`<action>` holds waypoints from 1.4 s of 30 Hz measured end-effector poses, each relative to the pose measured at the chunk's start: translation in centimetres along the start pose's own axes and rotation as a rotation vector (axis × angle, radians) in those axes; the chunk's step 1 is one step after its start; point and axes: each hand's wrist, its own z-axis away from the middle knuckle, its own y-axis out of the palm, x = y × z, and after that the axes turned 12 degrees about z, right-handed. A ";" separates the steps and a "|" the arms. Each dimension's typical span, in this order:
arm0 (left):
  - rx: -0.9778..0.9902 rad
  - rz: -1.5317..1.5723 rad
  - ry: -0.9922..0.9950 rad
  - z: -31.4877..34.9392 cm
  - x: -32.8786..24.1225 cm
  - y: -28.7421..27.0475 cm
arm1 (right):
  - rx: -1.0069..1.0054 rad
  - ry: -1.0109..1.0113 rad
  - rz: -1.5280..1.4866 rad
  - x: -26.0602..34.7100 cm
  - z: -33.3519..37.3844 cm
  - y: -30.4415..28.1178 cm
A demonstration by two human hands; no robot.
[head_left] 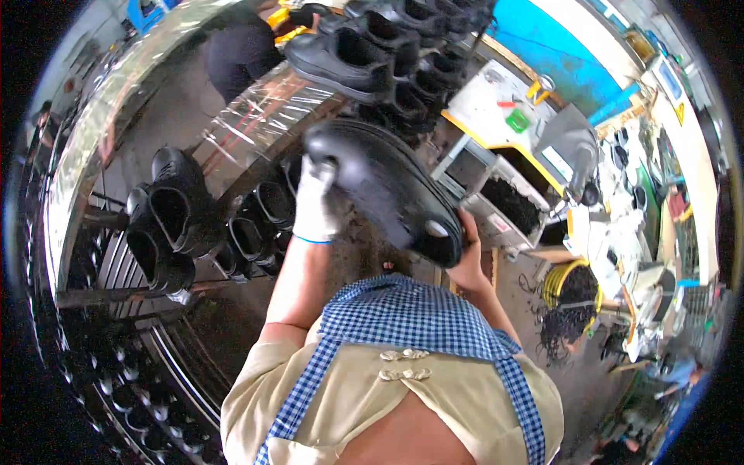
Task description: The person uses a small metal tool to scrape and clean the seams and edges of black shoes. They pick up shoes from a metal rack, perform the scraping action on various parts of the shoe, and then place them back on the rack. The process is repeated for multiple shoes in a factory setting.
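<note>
- In the head view, a glossy black closed shoe with a thick dark sole (pixel 380 186) is held up in front of the person's chest, tilted, running from upper left to lower right between both hands.
- The left hand (pixel 316 203), in a white knit glove with a blue-edged cuff, is partly closed and grips the shoe's upper-left end; some of its fingers are hidden.
- The bare right hand (pixel 470 260) is curled around the shoe's lower-right end, its fingers along the outer edge; the palm cannot be seen.
- Below the shoe is a blue-and-white checked cloth apron (pixel 418 314), worn over a beige top.
- Left of the left hand, more black shoes (pixel 177 203) stand on a dark metal rack (pixel 116 297).
- Beyond the shoe, a crowded group of similar black footwear (pixel 341 66) sits beside a board wrapped in clear shiny film (pixel 252 116).
- To the right are a white-topped workbench with yellow edging (pixel 484 91) and a round yellow container (pixel 554 283) of black scraps.
</note>
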 end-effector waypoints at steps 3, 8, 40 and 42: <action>-0.075 0.187 -0.141 -1.0 -0.4 -3.8 | -0.014 0.070 -0.376 5.4 -2.4 -0.3; -0.186 0.259 -0.281 0.5 2.6 -3.7 | 0.037 0.022 -0.162 9.2 -5.4 -1.8; 0.066 0.000 -0.695 -3.8 14.9 4.7 | -0.362 0.459 -0.369 3.4 10.4 -9.3; 0.096 0.018 -0.708 -4.2 14.2 4.8 | -0.314 0.487 -0.453 2.6 10.7 -8.4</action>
